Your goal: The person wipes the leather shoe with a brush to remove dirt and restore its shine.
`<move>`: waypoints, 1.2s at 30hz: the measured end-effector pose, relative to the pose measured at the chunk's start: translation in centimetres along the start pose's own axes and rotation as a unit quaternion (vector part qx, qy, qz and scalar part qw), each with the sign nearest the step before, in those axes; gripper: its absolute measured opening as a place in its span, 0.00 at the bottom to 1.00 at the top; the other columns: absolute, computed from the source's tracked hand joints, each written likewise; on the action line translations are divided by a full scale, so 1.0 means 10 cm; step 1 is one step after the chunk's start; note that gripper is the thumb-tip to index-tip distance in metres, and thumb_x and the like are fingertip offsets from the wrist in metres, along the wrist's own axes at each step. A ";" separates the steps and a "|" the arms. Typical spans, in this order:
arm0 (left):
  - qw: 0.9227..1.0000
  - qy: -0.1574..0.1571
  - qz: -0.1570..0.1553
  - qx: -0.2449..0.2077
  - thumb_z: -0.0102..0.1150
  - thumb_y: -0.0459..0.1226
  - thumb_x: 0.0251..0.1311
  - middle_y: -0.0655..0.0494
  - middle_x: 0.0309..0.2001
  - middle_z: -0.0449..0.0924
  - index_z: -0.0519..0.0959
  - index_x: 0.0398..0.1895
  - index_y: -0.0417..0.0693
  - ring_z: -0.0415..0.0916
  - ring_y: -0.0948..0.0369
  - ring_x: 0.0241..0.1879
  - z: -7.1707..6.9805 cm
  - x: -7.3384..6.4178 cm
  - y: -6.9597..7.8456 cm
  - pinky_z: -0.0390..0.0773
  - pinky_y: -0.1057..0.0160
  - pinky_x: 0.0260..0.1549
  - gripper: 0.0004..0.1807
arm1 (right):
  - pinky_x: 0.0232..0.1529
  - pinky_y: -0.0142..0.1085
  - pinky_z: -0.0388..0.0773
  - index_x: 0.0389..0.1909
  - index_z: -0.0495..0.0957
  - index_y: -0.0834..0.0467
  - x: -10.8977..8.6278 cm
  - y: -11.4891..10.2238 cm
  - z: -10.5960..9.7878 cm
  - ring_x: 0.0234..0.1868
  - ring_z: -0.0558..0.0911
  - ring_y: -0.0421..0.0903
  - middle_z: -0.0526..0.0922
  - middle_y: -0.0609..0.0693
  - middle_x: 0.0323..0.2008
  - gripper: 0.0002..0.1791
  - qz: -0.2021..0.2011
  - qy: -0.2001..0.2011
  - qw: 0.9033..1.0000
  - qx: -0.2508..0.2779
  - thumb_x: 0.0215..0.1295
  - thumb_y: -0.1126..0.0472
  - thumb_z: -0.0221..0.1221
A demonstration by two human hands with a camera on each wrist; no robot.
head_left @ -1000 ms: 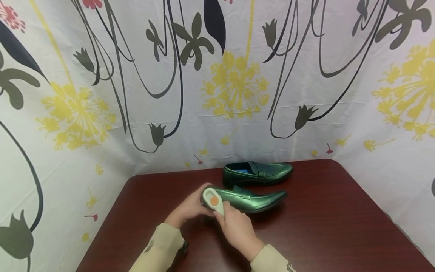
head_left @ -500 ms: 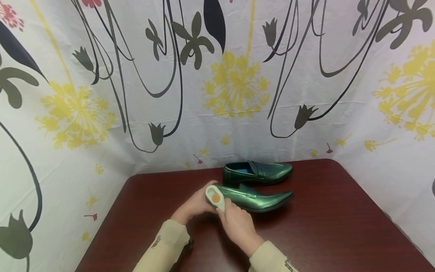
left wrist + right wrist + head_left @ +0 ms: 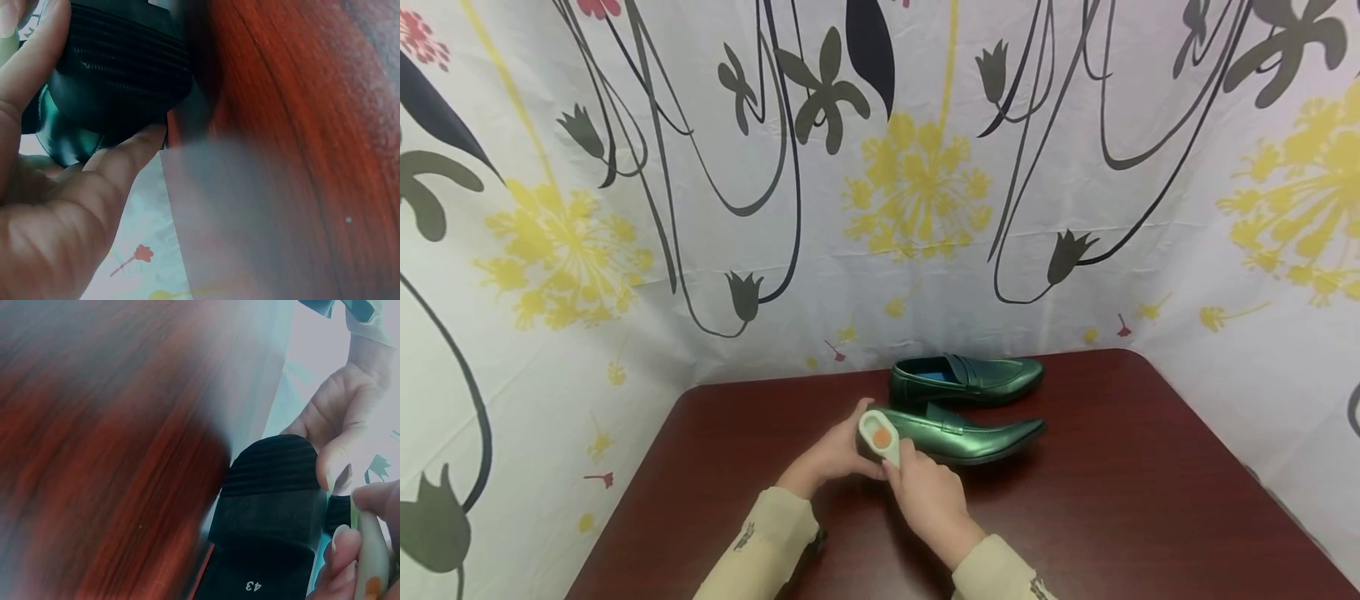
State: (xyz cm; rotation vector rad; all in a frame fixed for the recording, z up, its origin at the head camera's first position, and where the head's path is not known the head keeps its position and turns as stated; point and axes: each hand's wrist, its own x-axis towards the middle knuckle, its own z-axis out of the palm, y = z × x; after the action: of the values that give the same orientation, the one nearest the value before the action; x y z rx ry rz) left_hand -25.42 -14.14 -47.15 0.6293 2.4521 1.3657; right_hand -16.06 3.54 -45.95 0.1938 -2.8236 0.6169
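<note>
In the head view a shiny green loafer (image 3: 977, 437) is tilted up off the tabletop, its toe pointing right. My left hand (image 3: 835, 454) grips it round the heel. The right wrist view shows the black sole (image 3: 269, 512), marked 43, with the left thumb along the heel's edge. My right hand (image 3: 928, 496) pinches a small pale green brush (image 3: 872, 427) with an orange dot. Its dark bristles (image 3: 338, 515) meet the shoe's side near the heel. Most of the bristles are hidden.
A second green loafer (image 3: 1000, 381) with a blue insole stands behind, at the back of the dark red wooden table (image 3: 1120, 483). A white curtain (image 3: 805, 242) with a flower print hangs round the table's back and sides.
The held loafer has shifted slightly to the right, with my left hand moving along. The brush in my right hand has also moved a little right and stays by the heel.
</note>
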 end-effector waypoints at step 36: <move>0.999 -0.002 -0.026 0.022 0.84 0.42 0.42 0.46 0.67 0.70 0.53 0.77 0.58 0.69 0.50 0.63 0.00 0.00 0.00 0.67 0.41 0.68 0.60 | 0.15 0.43 0.66 0.42 0.72 0.54 -0.11 0.42 -0.23 0.17 0.77 0.50 0.78 0.51 0.20 0.16 0.023 0.006 1.000 0.018 0.70 0.46 0.62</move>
State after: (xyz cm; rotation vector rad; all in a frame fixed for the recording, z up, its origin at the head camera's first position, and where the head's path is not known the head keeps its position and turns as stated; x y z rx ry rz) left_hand -25.40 -14.09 -47.15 0.5733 2.4834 1.2932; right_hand -15.25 8.42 -45.91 0.1312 -2.8135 0.6766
